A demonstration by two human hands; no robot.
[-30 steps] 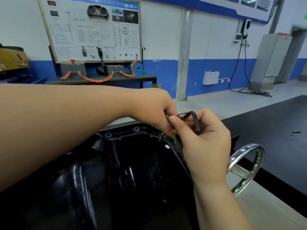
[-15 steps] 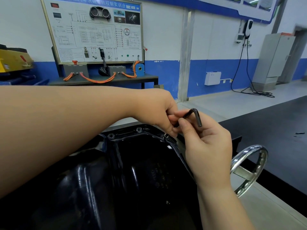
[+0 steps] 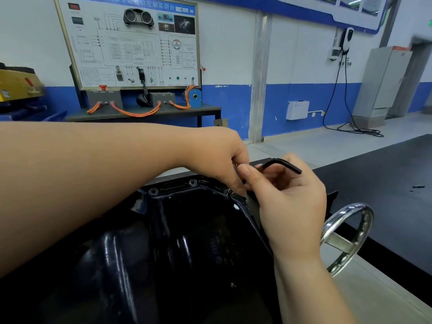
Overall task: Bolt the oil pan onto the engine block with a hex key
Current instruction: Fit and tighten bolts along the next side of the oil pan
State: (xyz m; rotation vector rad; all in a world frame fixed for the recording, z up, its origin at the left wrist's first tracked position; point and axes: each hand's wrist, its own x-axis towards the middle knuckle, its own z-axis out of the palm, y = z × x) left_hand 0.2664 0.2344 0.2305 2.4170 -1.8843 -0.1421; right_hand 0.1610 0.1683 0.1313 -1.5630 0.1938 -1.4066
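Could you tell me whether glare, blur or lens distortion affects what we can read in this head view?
Head view: wide-angle bending curves the wall pillar; bright glare streaks on the glossy black oil pan and chrome handwheel; the pan's interior is too dark for detail; the hex key is sharp; the far right edge is smeared.

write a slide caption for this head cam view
Both hands, left hand and right hand, work a hex key at the oil pan rim.

Surface [image 3: 385, 183]: black, matte top; one small dark item [image 3: 415, 186] near its right edge, too small to identify.
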